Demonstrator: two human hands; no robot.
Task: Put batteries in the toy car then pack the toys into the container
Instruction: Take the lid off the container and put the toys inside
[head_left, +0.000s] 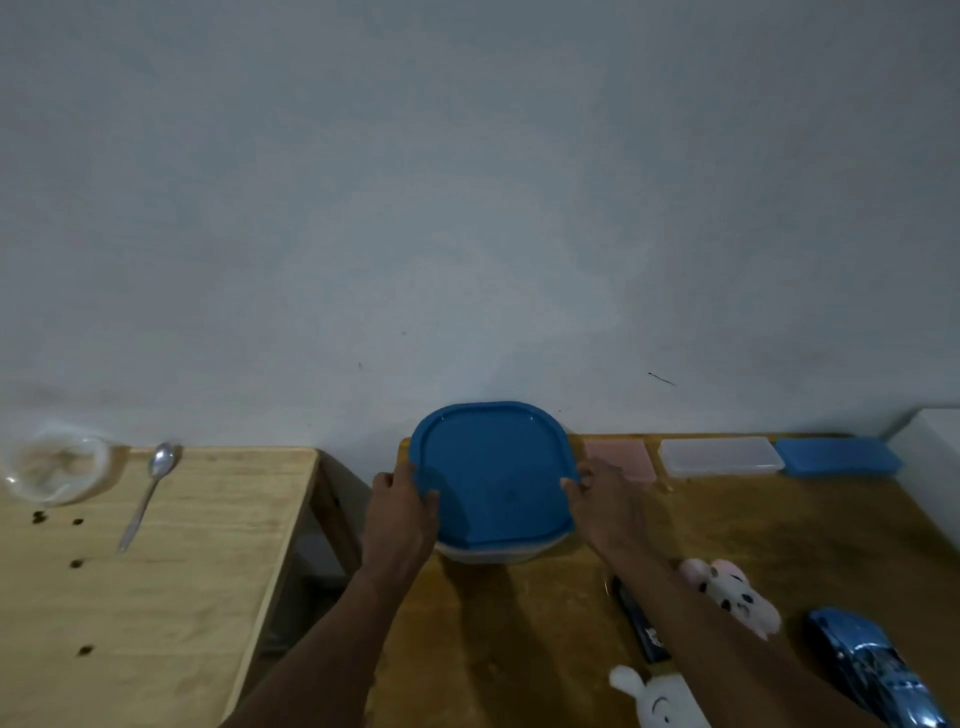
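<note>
Container: a pale tub (493, 555) closed by a blue lid (491, 470) with rounded corners, standing at the far left end of the darker counter (519, 649), near the wall; its left side reaches that counter's left edge.
Left hand (400, 512): clasps the lid's left rim, fingers curled over the edge, thumb on top.
Right hand (608, 499): clasps the lid's right rim in the same way, its forearm crossing the counter diagonally from the lower right.
Toy car (872, 670): shiny blue, lying at the near right of the counter, well apart from the container and close to the right edge.
Soft toys: a pink-and-white plush (737, 597) just left of the car; a white plush (660, 699) at the near edge of the view, partly cut off.
Dark object (641, 626): long and narrow, lying partly under the right forearm; what it is cannot be told.
Flat boxes: pink (621, 457), clear (719, 456) and blue (839, 456), in a row along the wall to the container's right, the pink one just behind the right hand.
Open room: bare counter in front of the container, between the two forearms.
Gap: a narrow space separates this counter from a lighter wooden counter (182, 571) on the left.
Lighter counter: bears a clear bowl (54, 467) at its far left corner and a metal spoon (148, 493) beside it, with a few dark specks nearer.
</note>
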